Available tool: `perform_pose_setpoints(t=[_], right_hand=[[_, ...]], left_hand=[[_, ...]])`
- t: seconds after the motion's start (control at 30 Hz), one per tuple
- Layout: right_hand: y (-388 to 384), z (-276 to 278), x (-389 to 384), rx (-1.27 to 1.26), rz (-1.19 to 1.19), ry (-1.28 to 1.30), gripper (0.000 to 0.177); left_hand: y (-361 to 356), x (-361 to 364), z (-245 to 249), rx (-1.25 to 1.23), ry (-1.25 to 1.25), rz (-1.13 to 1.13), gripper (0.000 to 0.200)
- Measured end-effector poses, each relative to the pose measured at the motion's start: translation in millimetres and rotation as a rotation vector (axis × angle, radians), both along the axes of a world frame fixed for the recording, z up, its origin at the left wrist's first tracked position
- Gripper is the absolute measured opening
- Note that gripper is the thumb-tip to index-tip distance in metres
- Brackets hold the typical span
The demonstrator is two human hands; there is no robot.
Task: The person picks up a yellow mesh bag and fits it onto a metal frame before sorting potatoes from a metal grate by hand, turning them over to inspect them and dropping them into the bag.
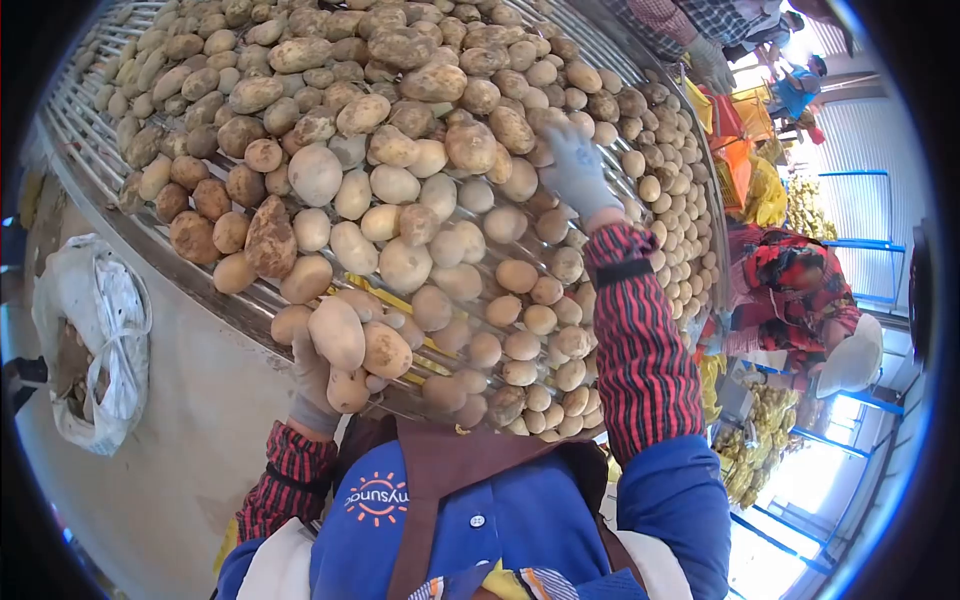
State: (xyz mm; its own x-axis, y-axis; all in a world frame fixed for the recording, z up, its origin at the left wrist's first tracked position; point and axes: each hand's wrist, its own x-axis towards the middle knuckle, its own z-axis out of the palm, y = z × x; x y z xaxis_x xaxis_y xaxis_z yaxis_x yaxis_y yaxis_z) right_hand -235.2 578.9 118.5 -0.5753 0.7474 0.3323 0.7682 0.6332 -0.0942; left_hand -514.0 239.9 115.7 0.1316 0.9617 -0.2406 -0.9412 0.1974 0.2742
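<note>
My left hand [313, 388], in a grey glove, is at the near edge of the roller conveyor [255, 318]. It is cupped around several potatoes [338, 334], which hide most of its fingers. My right hand [577, 170], in a pale grey-blue glove, reaches over the conveyor with its fingers stretched out. It lies against potatoes [520, 180] in the middle of the heap and grips none that I can see. Large, soil-covered potatoes [415, 82] are piled toward the far side. Cleaner, paler ones [405, 265] lie nearer to me, some blurred.
On the floor at left stands a white sack [105, 345] with some potatoes inside. A person in red and black [795, 290] is at the right, and another person's gloved hand [710, 65] shows at the far edge. Orange crates [735, 150] and filled net bags [765, 435] stand beyond.
</note>
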Motion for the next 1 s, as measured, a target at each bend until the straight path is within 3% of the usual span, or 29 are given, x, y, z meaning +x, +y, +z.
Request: perform_pose_setpoints(t=[0.07,0.13,0.27,0.33,0.37,0.4,0.47,0.53,0.57,0.63,0.67,0.73,0.77,0.8,0.87,0.9,0.97,1.0], right_hand=[[-1,-16,-4,-0.26,-0.251,-0.22,0.06],[-10,-18,9,-0.216,-0.232,-0.186,0.064],[-46,8,24,-0.61,-0.33,0.176,0.065],[-51,31,19,-0.8,-0.373,0.367,0.066],[-54,40,7,-0.827,-0.382,0.588,0.065],[-58,44,-11,-0.832,-0.386,0.59,0.065],[-56,43,-50,-1.039,0.012,1.068,0.065],[-42,30,-79,-1.167,-0.08,0.752,0.065],[-51,25,-95,-1.162,-0.073,0.759,0.065],[-71,17,-116,-0.304,-0.155,0.04,0.068],[-73,10,-109,-0.303,-0.16,0.04,0.068],[-73,2,-88,-0.343,-0.028,0.268,0.07],[-77,5,-70,-0.481,0.007,0.379,0.069],[-90,13,-57,-0.481,0.001,0.38,0.069],[-125,31,-29,-1.368,0.032,1.252,0.067],[-145,30,-14,-1.356,0.011,1.261,0.067],[-188,27,20,-1.557,0.294,1.956,0.066],[-208,29,33,-1.522,0.275,1.982,0.066]], left_hand=[[2,-4,2,-0.012,0.037,0.002,0.08],[5,-3,1,0.036,0.047,0.011,0.086],[-3,5,0,-0.187,0.235,0.174,0.09],[1,-2,4,-0.019,0.039,0.06,0.08],[3,-6,3,0.035,-0.023,0.02,0.078],[2,-7,-3,0.019,-0.076,-0.011,0.082],[-4,-6,-8,0.002,-0.121,-0.045,0.088],[-9,-5,-10,-0.005,0.08,0.009,0.087],[-9,-5,-11,-0.007,0.15,0.027,0.087],[-9,-3,-16,-0.08,-0.066,0.052,0.085],[-9,-3,-15,-0.079,-0.067,0.047,0.085],[-4,-4,-15,-0.006,-0.026,0.04,0.083],[-4,-4,-14,-0.004,-0.026,0.038,0.083],[-4,-4,-12,0.03,-0.054,0.052,0.08],[-7,-3,-12,0.058,-0.089,0.047,0.076],[-8,-5,-15,0.034,0.134,0.071,0.075],[-12,-4,-20,0.014,0.353,0.056,0.073],[-14,-3,-23,-0.006,0.342,0.095,0.074]])
